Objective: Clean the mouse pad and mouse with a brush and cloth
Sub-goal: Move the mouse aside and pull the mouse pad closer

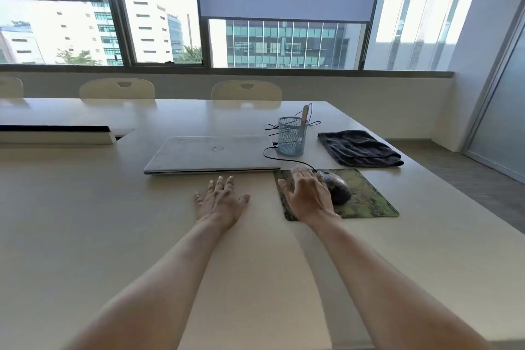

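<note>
- The left hand (220, 202) lies palm-down on the tabletop (85, 207) with its fingers spread wide, holding nothing, just in front of the laptop.
- The right hand (308, 193) is over the left part of the mouse pad (372, 203), fingers stretched forward and not closed round anything. The fingertips are blurred, and whether it presses on the mouse cannot be told.
- The dark mouse (338, 189) sits on the green patterned mouse pad, right against the right hand's outer edge. Its black cable (279, 158) runs back past the cup.
- The mouse pad lies flat near the right edge of the tabletop, its near-left corner under the right wrist.
- A folded dark cloth (359, 148) lies behind the mouse pad, apart from it.
- A blue mesh cup (292, 138) stands upright between the cloth and the closed silver laptop (210, 155). A wooden brush handle (305, 114) sticks out of it.
- Pale chairs (246, 91) stand at the far side, below the windows.
</note>
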Demonstrator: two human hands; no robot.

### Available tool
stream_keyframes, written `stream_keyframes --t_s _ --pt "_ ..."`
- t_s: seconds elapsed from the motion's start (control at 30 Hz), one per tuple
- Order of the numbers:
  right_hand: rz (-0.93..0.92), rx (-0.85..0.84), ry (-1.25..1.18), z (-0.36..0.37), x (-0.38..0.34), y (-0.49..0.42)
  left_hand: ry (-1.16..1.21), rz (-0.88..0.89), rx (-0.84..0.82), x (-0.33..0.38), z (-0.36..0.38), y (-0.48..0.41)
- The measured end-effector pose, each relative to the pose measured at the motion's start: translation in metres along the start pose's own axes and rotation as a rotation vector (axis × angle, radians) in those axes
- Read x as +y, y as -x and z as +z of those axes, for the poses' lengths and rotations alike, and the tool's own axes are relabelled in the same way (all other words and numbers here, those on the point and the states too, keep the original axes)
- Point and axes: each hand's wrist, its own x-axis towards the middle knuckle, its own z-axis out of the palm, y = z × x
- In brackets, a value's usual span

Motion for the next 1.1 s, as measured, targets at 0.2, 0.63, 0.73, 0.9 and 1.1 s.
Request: stream_keyframes --t_s 0.2,0.63,0.73,0.9,1.1 --pt "0.174 0.156 0.005 -0.017 0.024 -0.005 -0.063 0.008 -0.007 -0.007 -0.002 0.001" --pt "0.508 0.120 -0.188 -0.017 0.039 -0.009 -0.084 -0.032 0.082 -0.044 -0.015 0.008" --pt "0.502 0.197 -0.231 -0.016 0.035 -0.010 -0.076 -0.035 0.094 -0.043 -0.015 0.008" --pt "0.408 0.287 -0.298 -0.016 0.007 -0.014 -0.032 -0.050 0.115 -0.043 -0.015 0.009" --pt "0.291 0.208 -0.395 0.002 -0.046 -0.013 0.035 -0.117 0.182 -0.046 -0.020 0.011"
